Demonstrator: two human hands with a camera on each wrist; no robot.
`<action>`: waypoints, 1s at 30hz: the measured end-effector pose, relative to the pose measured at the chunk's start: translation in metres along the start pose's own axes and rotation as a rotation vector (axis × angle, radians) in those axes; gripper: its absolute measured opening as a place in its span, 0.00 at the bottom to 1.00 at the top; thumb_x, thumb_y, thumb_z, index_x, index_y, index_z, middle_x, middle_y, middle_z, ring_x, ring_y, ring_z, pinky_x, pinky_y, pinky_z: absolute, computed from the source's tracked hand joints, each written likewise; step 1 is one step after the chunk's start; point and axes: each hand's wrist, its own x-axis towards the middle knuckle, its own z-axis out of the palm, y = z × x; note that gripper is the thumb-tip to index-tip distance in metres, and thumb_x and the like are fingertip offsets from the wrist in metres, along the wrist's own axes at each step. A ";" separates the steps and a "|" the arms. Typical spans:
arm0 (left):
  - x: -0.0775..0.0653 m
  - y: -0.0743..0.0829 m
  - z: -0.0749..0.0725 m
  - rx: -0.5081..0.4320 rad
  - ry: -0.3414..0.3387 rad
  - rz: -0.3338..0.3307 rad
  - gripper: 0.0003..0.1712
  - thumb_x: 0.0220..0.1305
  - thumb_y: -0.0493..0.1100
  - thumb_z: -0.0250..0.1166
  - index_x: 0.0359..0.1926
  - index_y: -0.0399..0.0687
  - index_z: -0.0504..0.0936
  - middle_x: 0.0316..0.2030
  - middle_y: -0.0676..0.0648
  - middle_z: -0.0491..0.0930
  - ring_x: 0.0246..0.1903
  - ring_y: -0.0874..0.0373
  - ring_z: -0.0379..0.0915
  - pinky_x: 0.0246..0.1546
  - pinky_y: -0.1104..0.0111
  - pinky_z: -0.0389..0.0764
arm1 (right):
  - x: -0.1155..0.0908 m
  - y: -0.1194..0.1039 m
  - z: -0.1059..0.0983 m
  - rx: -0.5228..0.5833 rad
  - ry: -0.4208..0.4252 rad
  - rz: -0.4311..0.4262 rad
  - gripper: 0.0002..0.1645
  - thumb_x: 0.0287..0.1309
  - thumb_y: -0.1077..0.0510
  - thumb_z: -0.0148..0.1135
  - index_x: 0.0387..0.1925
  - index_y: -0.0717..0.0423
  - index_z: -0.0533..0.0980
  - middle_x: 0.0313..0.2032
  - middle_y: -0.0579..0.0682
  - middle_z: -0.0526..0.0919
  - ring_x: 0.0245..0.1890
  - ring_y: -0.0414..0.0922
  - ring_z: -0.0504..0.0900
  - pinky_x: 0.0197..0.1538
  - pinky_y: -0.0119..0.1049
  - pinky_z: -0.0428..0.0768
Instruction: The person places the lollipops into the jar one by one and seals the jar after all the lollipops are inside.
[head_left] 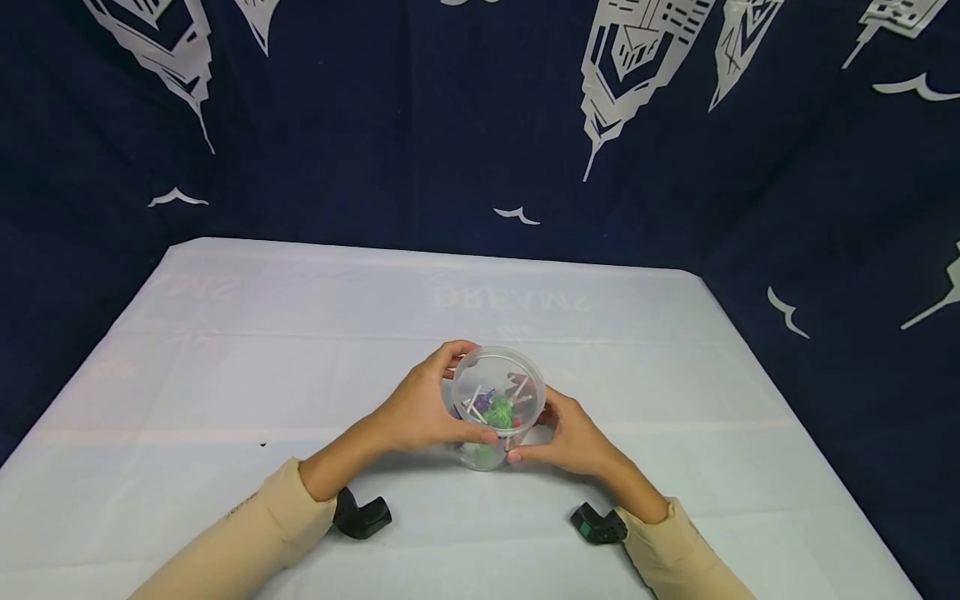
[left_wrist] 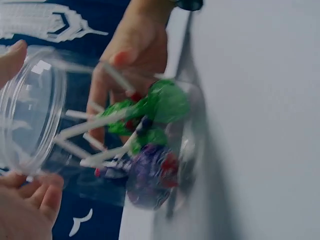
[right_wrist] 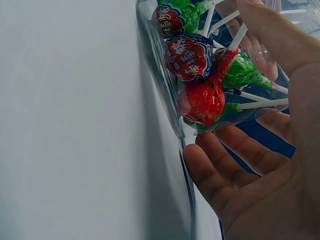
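A clear plastic jar (head_left: pixel 497 363) stands at the middle of the table, its wide round top tilted toward the head camera. My left hand (head_left: pixel 422 408) grips it near the top rim, thumb in front and fingers round the far side. Lower on the other side, my right hand (head_left: pixel 576 435) holds the jar between thumb and fingers. Several wrapped lollipops with white sticks lie inside, among them a green lollipop (left_wrist: pixel 170 101), a purple lollipop (left_wrist: pixel 147 177) and a red lollipop (right_wrist: pixel 201 101). In the right wrist view, the lollipop heads lie at the jar's base, close to the tabletop.
A white cloth covers the table (head_left: pixel 225 375). Behind it hangs a dark blue curtain (head_left: pixel 405 125) with white building and bird prints. Black devices show at both wrists, a left one (head_left: pixel 362 517) and a right one (head_left: pixel 598 525). A small dark speck (head_left: pixel 262 444) lies at the left.
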 end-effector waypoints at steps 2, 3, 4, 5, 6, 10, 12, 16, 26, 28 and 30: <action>0.000 -0.003 -0.003 -0.042 -0.034 0.038 0.57 0.44 0.47 0.81 0.72 0.43 0.59 0.63 0.44 0.71 0.58 0.43 0.69 0.56 0.51 0.75 | 0.000 0.000 0.000 0.006 -0.001 0.001 0.51 0.41 0.64 0.82 0.67 0.63 0.66 0.57 0.57 0.78 0.53 0.46 0.80 0.53 0.40 0.82; 0.000 -0.004 -0.003 -0.060 -0.049 0.054 0.58 0.44 0.45 0.81 0.73 0.43 0.57 0.64 0.44 0.69 0.59 0.42 0.68 0.58 0.51 0.73 | 0.000 0.000 0.000 0.008 -0.001 0.001 0.51 0.41 0.64 0.82 0.67 0.63 0.66 0.57 0.57 0.78 0.53 0.46 0.80 0.53 0.39 0.82; -0.001 -0.006 -0.003 -0.071 -0.056 0.064 0.59 0.45 0.44 0.81 0.74 0.43 0.55 0.65 0.44 0.68 0.60 0.43 0.67 0.59 0.50 0.72 | 0.000 0.000 0.000 0.010 -0.001 0.001 0.50 0.41 0.64 0.81 0.67 0.63 0.66 0.57 0.58 0.78 0.53 0.45 0.80 0.53 0.39 0.82; -0.001 -0.007 -0.002 -0.080 -0.056 0.074 0.60 0.45 0.43 0.81 0.73 0.42 0.53 0.66 0.43 0.68 0.60 0.43 0.67 0.60 0.50 0.70 | -0.001 0.000 0.000 0.011 -0.002 0.002 0.50 0.41 0.65 0.81 0.67 0.63 0.66 0.57 0.58 0.78 0.53 0.45 0.80 0.53 0.39 0.82; -0.001 -0.008 -0.001 -0.087 -0.051 0.076 0.60 0.45 0.43 0.81 0.73 0.42 0.53 0.66 0.42 0.68 0.61 0.43 0.67 0.61 0.50 0.70 | -0.001 0.000 0.000 0.011 -0.001 0.003 0.50 0.41 0.65 0.81 0.66 0.64 0.67 0.57 0.58 0.78 0.53 0.45 0.79 0.53 0.39 0.82; 0.000 -0.010 0.000 -0.108 -0.013 0.077 0.57 0.43 0.46 0.83 0.69 0.43 0.59 0.63 0.42 0.71 0.58 0.45 0.69 0.59 0.52 0.72 | -0.001 -0.001 0.000 0.012 0.004 0.008 0.49 0.41 0.64 0.81 0.66 0.63 0.67 0.56 0.58 0.78 0.53 0.46 0.80 0.54 0.39 0.81; 0.002 -0.011 -0.003 -0.143 -0.013 0.105 0.54 0.45 0.49 0.82 0.69 0.42 0.63 0.62 0.42 0.71 0.58 0.43 0.70 0.59 0.51 0.73 | 0.000 -0.001 0.000 0.012 0.005 0.009 0.49 0.41 0.64 0.81 0.66 0.63 0.67 0.57 0.57 0.78 0.53 0.46 0.80 0.54 0.39 0.81; 0.003 -0.017 -0.007 -0.189 -0.040 0.175 0.58 0.49 0.63 0.77 0.72 0.39 0.60 0.65 0.42 0.68 0.61 0.41 0.67 0.63 0.49 0.70 | 0.000 -0.003 0.000 0.008 0.003 0.007 0.50 0.41 0.64 0.82 0.67 0.65 0.66 0.57 0.57 0.78 0.53 0.47 0.80 0.54 0.40 0.82; 0.006 -0.022 -0.006 -0.311 -0.055 0.207 0.52 0.49 0.51 0.80 0.68 0.34 0.62 0.61 0.39 0.71 0.58 0.36 0.69 0.61 0.44 0.70 | 0.000 -0.003 -0.001 0.006 0.008 0.004 0.51 0.41 0.64 0.82 0.67 0.65 0.66 0.57 0.57 0.78 0.53 0.46 0.80 0.53 0.40 0.82; 0.006 -0.023 -0.007 -0.321 -0.078 0.215 0.56 0.50 0.54 0.79 0.69 0.33 0.59 0.63 0.38 0.67 0.60 0.37 0.66 0.64 0.44 0.66 | 0.000 -0.002 -0.001 0.007 0.008 0.004 0.51 0.41 0.64 0.82 0.67 0.65 0.66 0.57 0.57 0.78 0.53 0.45 0.79 0.53 0.39 0.82; 0.005 -0.023 -0.006 -0.289 -0.081 0.195 0.59 0.47 0.60 0.79 0.69 0.34 0.57 0.62 0.38 0.69 0.60 0.38 0.67 0.63 0.46 0.68 | 0.000 -0.002 -0.001 0.004 0.009 0.006 0.50 0.41 0.64 0.82 0.66 0.65 0.66 0.56 0.56 0.78 0.53 0.44 0.79 0.53 0.39 0.82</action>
